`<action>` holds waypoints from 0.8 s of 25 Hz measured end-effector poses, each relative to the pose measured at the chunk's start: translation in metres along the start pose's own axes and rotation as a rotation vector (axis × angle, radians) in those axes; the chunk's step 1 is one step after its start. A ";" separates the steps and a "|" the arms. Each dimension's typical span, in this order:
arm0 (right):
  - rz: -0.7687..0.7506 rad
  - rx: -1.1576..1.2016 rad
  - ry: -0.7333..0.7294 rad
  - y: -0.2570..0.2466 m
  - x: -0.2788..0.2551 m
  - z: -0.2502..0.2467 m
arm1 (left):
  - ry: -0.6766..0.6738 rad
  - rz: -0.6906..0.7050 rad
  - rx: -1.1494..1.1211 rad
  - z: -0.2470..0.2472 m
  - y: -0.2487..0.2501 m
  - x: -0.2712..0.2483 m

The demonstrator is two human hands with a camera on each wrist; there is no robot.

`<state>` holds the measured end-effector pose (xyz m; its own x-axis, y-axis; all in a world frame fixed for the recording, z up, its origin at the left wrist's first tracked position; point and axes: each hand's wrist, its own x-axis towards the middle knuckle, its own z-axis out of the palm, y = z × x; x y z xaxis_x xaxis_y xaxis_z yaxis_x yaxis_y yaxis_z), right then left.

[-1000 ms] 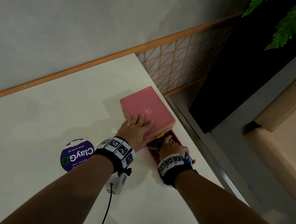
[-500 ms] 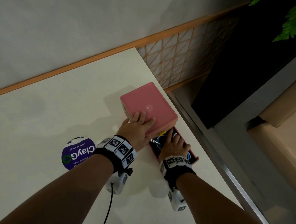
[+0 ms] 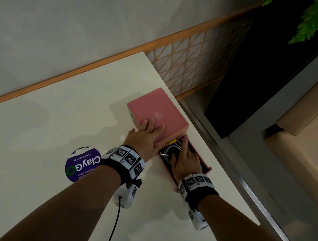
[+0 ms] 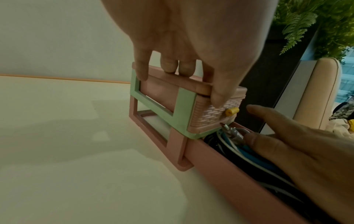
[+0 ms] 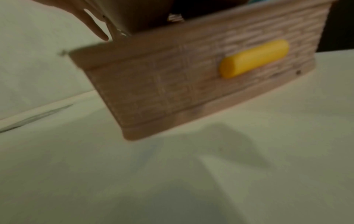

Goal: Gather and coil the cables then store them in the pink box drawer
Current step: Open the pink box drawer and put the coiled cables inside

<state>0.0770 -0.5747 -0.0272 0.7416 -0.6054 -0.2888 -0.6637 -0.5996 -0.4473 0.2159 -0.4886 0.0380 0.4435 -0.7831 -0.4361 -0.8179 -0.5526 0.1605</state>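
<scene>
The pink box [image 3: 157, 116] stands near the table's right edge. My left hand [image 3: 147, 133] lies on its top, fingers over the lid and thumb against the upper drawer front beside a yellow knob [image 4: 232, 111]. The lower drawer [image 3: 205, 164] is pulled out toward me. Coiled blue, white and black cables [image 3: 170, 150] lie inside it. My right hand [image 3: 185, 159] rests flat on the cables [image 4: 247, 153] with straight fingers. The right wrist view is blurred and shows the drawer front with its yellow handle [image 5: 254, 58].
A round purple ClayGo sticker [image 3: 82, 163] is on the white table [image 3: 37, 143] left of my left wrist. The table edge [image 3: 227, 184] runs close behind the drawer, with a drop beyond. A lattice panel [image 3: 193, 63] and fern leaves [image 3: 317, 18] lie farther off.
My right hand went from curled over the drawer's near end to stretched flat on the cables inside it. The left hand stayed on the box top.
</scene>
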 end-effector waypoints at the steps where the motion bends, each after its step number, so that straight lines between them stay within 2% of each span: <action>1: 0.011 0.020 0.010 0.000 -0.001 0.001 | 0.001 0.001 0.003 0.000 0.000 0.000; 3: 0.046 0.017 0.030 0.001 -0.004 0.002 | 0.003 0.005 0.000 0.001 -0.001 0.001; 5: 0.035 -0.087 0.055 0.002 -0.008 0.005 | -0.003 0.003 -0.006 0.001 -0.001 0.001; 8: -0.004 -0.222 -0.007 0.002 -0.009 0.007 | -0.006 0.004 0.005 0.001 -0.002 0.001; 14: 0.110 -0.218 -0.104 0.000 0.004 0.010 | -0.004 0.005 0.002 0.002 -0.002 0.002; 20: 0.165 -0.226 -0.074 -0.006 0.007 0.009 | 0.005 0.004 -0.013 0.004 -0.002 0.002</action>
<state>0.0867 -0.5704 -0.0346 0.6212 -0.6697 -0.4069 -0.7748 -0.6027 -0.1911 0.2169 -0.4884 0.0333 0.4419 -0.7870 -0.4305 -0.8150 -0.5527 0.1740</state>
